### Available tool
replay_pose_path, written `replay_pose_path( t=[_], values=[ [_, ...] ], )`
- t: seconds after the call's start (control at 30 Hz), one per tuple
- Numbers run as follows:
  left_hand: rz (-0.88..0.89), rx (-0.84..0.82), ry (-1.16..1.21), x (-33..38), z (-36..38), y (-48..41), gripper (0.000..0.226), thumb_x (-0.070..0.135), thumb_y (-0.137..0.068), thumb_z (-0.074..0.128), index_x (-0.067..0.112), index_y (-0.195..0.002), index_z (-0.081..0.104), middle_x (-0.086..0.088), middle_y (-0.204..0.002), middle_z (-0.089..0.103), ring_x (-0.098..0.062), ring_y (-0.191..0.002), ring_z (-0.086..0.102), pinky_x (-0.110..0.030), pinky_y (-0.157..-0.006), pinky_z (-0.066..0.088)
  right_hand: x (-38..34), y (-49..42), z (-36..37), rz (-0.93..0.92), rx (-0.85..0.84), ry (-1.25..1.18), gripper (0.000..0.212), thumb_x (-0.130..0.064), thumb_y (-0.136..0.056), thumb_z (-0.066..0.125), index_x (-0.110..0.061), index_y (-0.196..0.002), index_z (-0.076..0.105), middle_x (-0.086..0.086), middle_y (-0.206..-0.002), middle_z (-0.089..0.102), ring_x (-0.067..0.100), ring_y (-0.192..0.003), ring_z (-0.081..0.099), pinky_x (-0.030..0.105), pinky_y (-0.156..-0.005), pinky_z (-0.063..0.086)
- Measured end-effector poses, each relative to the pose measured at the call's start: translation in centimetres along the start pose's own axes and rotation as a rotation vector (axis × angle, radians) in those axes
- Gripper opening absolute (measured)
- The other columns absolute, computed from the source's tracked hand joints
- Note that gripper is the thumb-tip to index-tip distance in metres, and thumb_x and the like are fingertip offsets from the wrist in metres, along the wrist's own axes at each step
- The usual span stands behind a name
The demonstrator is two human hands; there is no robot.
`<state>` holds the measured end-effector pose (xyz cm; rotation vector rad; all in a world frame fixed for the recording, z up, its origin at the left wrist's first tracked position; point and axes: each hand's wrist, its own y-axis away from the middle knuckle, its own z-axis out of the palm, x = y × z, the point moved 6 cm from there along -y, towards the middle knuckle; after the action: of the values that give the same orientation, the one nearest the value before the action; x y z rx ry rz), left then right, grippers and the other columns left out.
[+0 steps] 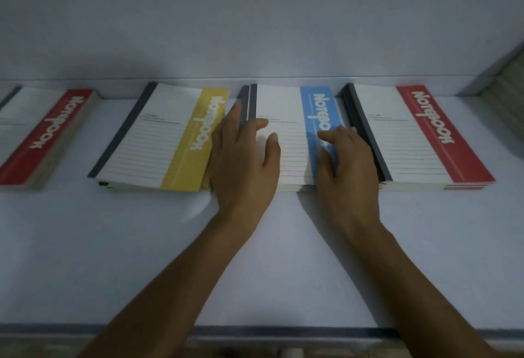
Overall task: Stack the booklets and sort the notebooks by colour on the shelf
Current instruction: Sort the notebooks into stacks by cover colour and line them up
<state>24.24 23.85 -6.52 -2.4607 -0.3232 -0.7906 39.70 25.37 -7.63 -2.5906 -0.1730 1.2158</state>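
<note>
Pale blank wall [255, 17] behind; striped beige surface [511, 85] at far right

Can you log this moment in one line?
left hand: rests on blue notebook stack, left edge | right hand: curled over its right edge | neighbours: yellow stack, red stack

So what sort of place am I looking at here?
Likely a stationery shop or stockroom, not certain: a long white shelf carries piles of identical lined notebooks: a yellow-banded pile, a blue-banded pile, a left red-banded pile and a right red-banded pile.
</note>
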Motion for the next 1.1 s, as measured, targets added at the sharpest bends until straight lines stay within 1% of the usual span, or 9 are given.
replay_pose_path(
  t=[0.07,0.23,0.4,0.53,0.63,0.7,0.8,0.9,1.1],
  values=[
    [0.092,0.057,0.046,1.0,-1.5,0.3,0.022,0.027,-0.091,0.056,0.018,-0.11,0.064,-0.001,-0.14,0.047,-0.019,-0.129,0.04,-0.027,-0.092,0.04,-0.6,0.1,-0.5,-0.041,-0.006,0.1,0.029,-0.012,-0.096,0.053,-0.011,-0.124,0.058,0.007,-0.144,0.046,0.022,-0.14,0.031,0.027,-0.11,0.022],
    [0.25,0.054,0.139,0.0,-6.6,-0.3,0.017,0.023,-0.091,0.056,0.019,-0.103,0.067,0.004,-0.121,0.061,-0.014,-0.113,0.052,-0.022,-0.08,0.042,-4.1,0.1,-1.9,-0.072,0.029,0.04,0.028,-0.022,-0.094,0.056,-0.016,-0.121,0.06,0.004,-0.127,0.06,0.019,-0.122,0.05,0.024,-0.09,0.037],
    [0.208,0.132,0.047,-8.4,-13.9,-1.2,0.016,0.019,-0.091,0.06,0.014,-0.104,0.068,-0.002,-0.117,0.065,-0.018,-0.11,0.056,-0.026,-0.083,0.046,-12.4,3.1,4.1,-0.244,-0.076,0.057,0.023,-0.022,-0.094,0.055,-0.019,-0.115,0.064,0.0,-0.115,0.065,0.02,-0.108,0.057,0.027,-0.085,0.04],
    [0.131,0.183,0.042,-17.3,-20.7,-2.4,0.018,0.019,-0.092,0.058,0.011,-0.105,0.068,-0.006,-0.117,0.065,-0.025,-0.111,0.056,-0.029,-0.083,0.044,-19.4,6.5,11.1,-0.336,-0.127,0.069,0.022,-0.023,-0.094,0.055,-0.019,-0.114,0.065,-0.002,-0.115,0.065,0.017,-0.108,0.055,0.023,-0.085,0.038],
    [0.029,0.235,0.048,-24.5,-25.6,-3.5,0.017,0.02,-0.091,0.057,0.015,-0.104,0.067,-0.002,-0.117,0.064,-0.024,-0.109,0.055,-0.03,-0.077,0.043,-23.7,8.3,16.7,-0.323,-0.191,0.055,0.022,-0.027,-0.095,0.054,-0.021,-0.113,0.065,-0.006,-0.114,0.065,0.013,-0.108,0.055,0.01,-0.08,0.034],
    [-0.046,0.245,0.039,-28.9,-28.1,-4.4,0.022,0.023,-0.092,0.056,0.015,-0.111,0.063,-0.002,-0.12,0.062,-0.024,-0.112,0.053,-0.031,-0.08,0.042,-26.3,8.7,20.2,-0.308,-0.218,0.038,0.024,-0.032,-0.095,0.054,-0.023,-0.115,0.063,-0.007,-0.12,0.063,0.01,-0.111,0.055,0.005,-0.085,0.03],
    [-0.151,0.06,0.008,-33.7,-28.2,-5.9,0.04,0.037,-0.093,0.053,0.013,-0.125,0.054,-0.006,-0.129,0.055,-0.026,-0.121,0.047,-0.036,-0.093,0.041,-28.8,7.9,24.8,-0.236,-0.216,0.059,0.033,-0.035,-0.095,0.054,-0.02,-0.124,0.056,-0.001,-0.131,0.055,0.017,-0.118,0.053,0.027,-0.095,0.042],
    [-0.133,-0.16,-0.204,-35.4,-25.7,-5.8,0.047,0.053,-0.093,0.04,0.015,-0.115,0.055,-0.006,-0.125,0.056,-0.026,-0.121,0.045,-0.041,-0.098,0.036,-28.6,7.6,28.1,-0.048,-0.261,0.01,0.051,-0.045,-0.091,0.056,-0.017,-0.132,0.045,0.001,-0.132,0.053,0.02,-0.118,0.053,0.041,-0.101,0.046],
    [-0.147,-0.178,-0.15,-36.0,-25.3,-6.2,0.06,0.063,-0.089,0.02,0.02,-0.107,0.058,0.0,-0.127,0.056,-0.021,-0.126,0.039,-0.043,-0.103,0.028,-26.5,8.0,28.7,0.07,-0.096,0.289,0.066,-0.068,-0.083,0.044,-0.014,-0.12,0.051,0.004,-0.125,0.054,0.023,-0.124,0.046,0.048,-0.108,0.032]
  ],
)
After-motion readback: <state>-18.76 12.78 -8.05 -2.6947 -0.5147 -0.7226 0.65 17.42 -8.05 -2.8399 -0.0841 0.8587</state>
